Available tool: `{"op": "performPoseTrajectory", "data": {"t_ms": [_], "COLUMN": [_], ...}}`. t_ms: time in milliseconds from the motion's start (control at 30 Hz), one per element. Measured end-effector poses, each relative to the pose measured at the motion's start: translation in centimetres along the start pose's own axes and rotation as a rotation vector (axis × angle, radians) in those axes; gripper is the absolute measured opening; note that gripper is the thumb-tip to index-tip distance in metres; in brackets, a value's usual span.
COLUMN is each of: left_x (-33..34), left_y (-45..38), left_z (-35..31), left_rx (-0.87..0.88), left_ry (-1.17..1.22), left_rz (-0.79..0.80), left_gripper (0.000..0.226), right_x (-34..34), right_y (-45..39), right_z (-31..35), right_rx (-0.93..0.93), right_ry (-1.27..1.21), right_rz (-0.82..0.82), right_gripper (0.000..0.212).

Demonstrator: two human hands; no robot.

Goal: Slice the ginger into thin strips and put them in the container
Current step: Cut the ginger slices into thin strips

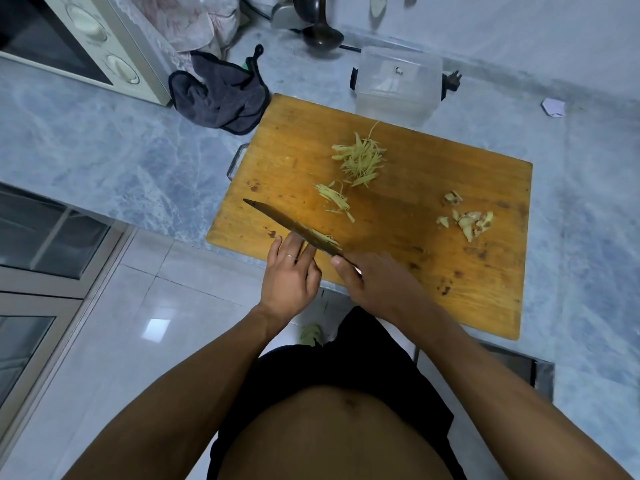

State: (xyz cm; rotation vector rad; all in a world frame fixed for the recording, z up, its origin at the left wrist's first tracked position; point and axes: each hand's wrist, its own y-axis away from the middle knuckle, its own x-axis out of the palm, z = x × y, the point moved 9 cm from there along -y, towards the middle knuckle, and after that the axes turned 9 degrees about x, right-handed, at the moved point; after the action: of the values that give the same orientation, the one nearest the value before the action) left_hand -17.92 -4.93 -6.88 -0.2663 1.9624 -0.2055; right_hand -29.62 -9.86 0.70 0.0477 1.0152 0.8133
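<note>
Lying pale and thin on the cutting board (415, 188), ginger strips (360, 161).

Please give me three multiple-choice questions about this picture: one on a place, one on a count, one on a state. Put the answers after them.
1. Where is the container?
A. beyond the board's far edge
B. on the floor
C. inside the oven

2. How many heaps of strips lie apart on the board?
A. two
B. five
C. none

3. What does the right hand do?
A. hangs idle
B. grips the knife
C. lifts the cloth

Answers:
1 A, it stands behind the board.
2 A, a large heap and a small heap.
3 B, its fingers wrap the handle.
</note>
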Motion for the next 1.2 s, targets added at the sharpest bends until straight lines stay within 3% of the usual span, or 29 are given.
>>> {"op": "performPoseTrajectory", "data": {"t_ms": [467,800,967,1200], "left_x": [0.0,0.3,0.2,0.3], "left_y": [0.1,0.3,0.3,0.3], "left_z": [0.3,0.4,0.1,0.3], "left_rx": [-0.014,-0.009,-0.009,-0.014], "left_ry": [0.004,-0.026,-0.007,-0.001], "left_rz": [-0.066,-0.073,-0.081,-0.078], "left_gripper": [0.032,0.031,0.029,0.033], "right_x": [0.4,0.9,0.5,-0.1], "right_y": [0.5,-0.8,-0.6,-0.3], "right_z": [1.0,0.1,-0.1,0.0], "right_rx": [-0.072,-0.048,-0.024,-0.022], "right_ry": [0.09,0.016,-0.048,-0.071], "right_rz": [-0.045,-0.093,-0.041,-0.022], "right_gripper": [0.029,0.051,0.036,0.038]}}
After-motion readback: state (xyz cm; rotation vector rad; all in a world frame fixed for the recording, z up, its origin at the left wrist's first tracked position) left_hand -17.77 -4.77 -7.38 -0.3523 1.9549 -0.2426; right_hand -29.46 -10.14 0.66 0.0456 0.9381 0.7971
